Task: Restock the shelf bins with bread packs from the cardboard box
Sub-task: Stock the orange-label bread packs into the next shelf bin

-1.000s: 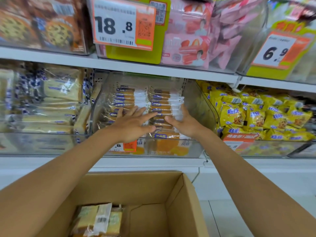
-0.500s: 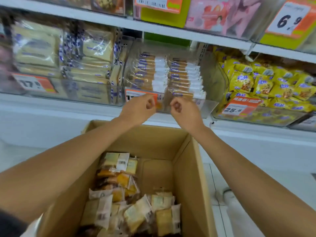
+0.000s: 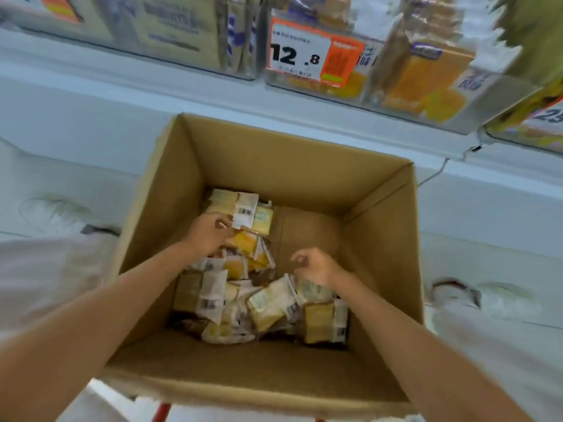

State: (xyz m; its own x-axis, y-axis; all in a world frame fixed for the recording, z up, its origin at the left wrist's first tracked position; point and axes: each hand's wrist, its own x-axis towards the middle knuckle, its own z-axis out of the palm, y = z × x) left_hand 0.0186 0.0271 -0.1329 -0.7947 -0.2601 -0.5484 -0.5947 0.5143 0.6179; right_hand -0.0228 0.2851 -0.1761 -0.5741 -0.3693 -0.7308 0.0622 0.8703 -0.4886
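Bread packs (image 3: pixel 265 303): a loose heap inside the cardboard box (image 3: pixel 380 239), lying on its bottom, mostly along the left side and the near edge.
Box corner: the far right corner of the box bottom shows brown cardboard.
Red bar (image 3: pixel 161 413): pokes out from under the near edge of the box.
Right hand (image 3: pixel 316 266): down inside the box, just over the right part of the heap. Its fingers are bent in toward the thumb. It is too blurry to tell if it holds a pack.
Left hand (image 3: pixel 208 236): deeper in the box, on the far left part of the heap. Its fingers are bent and pinch the white-label pack (image 3: pixel 243 210).
White-label pack: on top of the heap, near the far left corner of the box.
White shoes: one (image 3: pixel 54 214) on the floor left of the box, one (image 3: pixel 493 300) on the floor right of it, both blurry.
Shelf bins (image 3: pixel 426 95): clear bins past the far edge of the box and higher up, with yellow and orange packs inside.
Price tag (image 3: pixel 313 53): white and orange, reads 12.8, on the front of a bin.
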